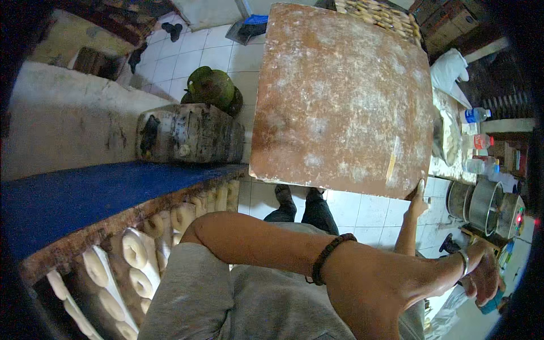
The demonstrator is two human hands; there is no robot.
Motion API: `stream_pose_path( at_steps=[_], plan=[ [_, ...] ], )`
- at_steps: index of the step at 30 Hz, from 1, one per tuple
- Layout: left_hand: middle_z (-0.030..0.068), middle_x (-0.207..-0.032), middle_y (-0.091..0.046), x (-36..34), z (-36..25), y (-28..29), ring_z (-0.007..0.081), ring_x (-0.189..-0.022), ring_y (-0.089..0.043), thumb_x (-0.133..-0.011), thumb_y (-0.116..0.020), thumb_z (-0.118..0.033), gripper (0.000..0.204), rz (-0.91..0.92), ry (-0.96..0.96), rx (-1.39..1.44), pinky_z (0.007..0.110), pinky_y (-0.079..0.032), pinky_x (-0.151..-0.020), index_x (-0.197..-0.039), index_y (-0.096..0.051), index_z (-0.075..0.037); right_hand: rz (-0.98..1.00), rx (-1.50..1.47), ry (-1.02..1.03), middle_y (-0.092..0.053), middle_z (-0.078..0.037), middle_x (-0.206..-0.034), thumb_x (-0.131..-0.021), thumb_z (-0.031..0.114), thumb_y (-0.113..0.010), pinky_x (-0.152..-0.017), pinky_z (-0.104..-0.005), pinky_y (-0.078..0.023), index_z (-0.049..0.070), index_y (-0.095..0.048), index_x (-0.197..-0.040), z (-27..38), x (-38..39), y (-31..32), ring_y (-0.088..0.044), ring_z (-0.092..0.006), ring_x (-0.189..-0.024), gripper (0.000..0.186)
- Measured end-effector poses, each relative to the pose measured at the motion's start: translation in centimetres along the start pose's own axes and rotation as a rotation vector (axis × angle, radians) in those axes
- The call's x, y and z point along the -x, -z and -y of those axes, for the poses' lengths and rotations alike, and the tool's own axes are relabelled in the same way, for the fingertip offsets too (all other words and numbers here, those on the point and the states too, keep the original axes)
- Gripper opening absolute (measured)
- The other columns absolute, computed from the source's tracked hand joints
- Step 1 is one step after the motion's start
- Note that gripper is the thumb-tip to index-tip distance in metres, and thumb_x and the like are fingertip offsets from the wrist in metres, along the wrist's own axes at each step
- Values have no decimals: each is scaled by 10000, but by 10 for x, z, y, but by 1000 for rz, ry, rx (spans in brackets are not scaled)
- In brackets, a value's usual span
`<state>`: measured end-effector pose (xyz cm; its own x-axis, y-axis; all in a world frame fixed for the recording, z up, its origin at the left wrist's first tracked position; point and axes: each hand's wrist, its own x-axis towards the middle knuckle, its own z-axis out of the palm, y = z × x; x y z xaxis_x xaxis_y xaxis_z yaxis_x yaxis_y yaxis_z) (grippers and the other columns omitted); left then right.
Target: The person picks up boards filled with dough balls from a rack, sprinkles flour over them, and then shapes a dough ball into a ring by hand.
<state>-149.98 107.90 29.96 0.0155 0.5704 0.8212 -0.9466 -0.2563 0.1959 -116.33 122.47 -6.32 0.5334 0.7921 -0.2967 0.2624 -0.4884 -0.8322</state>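
Observation:
A large brown wooden board (340,102), dusted with white flour, spans the upper middle. At its near right corner my right hand (419,201) grips the edge, thumb on top and fingers underneath. My left arm, with a dark braided bracelet, crosses my body to the right, over the right forearm. Away from the board, my left hand (481,275), wearing a silver ring, has loosely bent fingers, and I see nothing held in it. A teal thing (492,303) lies just beyond its fingers, too small to name.
Ring-shaped dough pieces (136,249) sit on racked boards at left, under a blue top (113,192). Green round objects (209,88) rest on a worn box (192,133). Bottles (476,115) and metal pots (484,207) stand at right. Long dough pieces (379,14) lie behind the board.

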Motion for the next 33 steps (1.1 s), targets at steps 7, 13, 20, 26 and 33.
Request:
stream_pose_path(
  at_steps=[7, 13, 20, 26, 33],
  plan=[
    [127, -1214, -568, 37, -68, 62, 247, -1063, -578, -867, -709, -221, 503, -705, 497, -877, 423, -485, -873, -1280, -506, -18, 272, 430, 410, -616, -236, -1232, -886, 582, -608, -944, -402, -456, -45, -532, -1332, 88, 10, -20, -592, -310, -1129, 773],
    [252, -1257, -565, 220, -194, 294, 393, -1161, -538, -906, -599, -497, 637, -1297, 780, -2166, 428, -384, -1052, -1257, -550, 32, 315, 416, 429, -687, -228, -950, -942, 617, -501, -846, -385, -460, -118, -640, -1113, 153, -26, -87, -604, -262, -880, 767],
    [289, -1376, -505, 278, -207, 337, 389, -1295, -482, -818, -384, -844, 1065, -1696, 1203, -1745, 457, -363, -1077, -1395, -461, 48, 304, 481, 198, -666, -150, -1013, -918, 641, -529, -889, -336, -450, -92, -680, -1046, 149, -69, -112, -586, -216, -967, 759],
    [246, -1390, -516, 243, -182, 340, 391, -1282, -485, -906, -397, -735, 923, -1647, 1013, -1607, 423, -361, -1072, -1359, -505, 62, 360, 187, 162, -656, -124, -1047, -982, 561, -487, -888, -341, -455, -106, -633, -1074, 127, -83, -115, -579, -207, -960, 689],
    [233, -1101, -643, 315, -198, 340, 327, -1039, -581, -971, -436, -614, 766, -1824, 955, -1571, 407, -414, -956, -1157, -605, 109, 332, 416, 44, -534, -10, -791, -991, 548, -484, -679, -328, -414, -13, -590, -848, 100, -108, -104, -448, -146, -731, 588]
  ],
)
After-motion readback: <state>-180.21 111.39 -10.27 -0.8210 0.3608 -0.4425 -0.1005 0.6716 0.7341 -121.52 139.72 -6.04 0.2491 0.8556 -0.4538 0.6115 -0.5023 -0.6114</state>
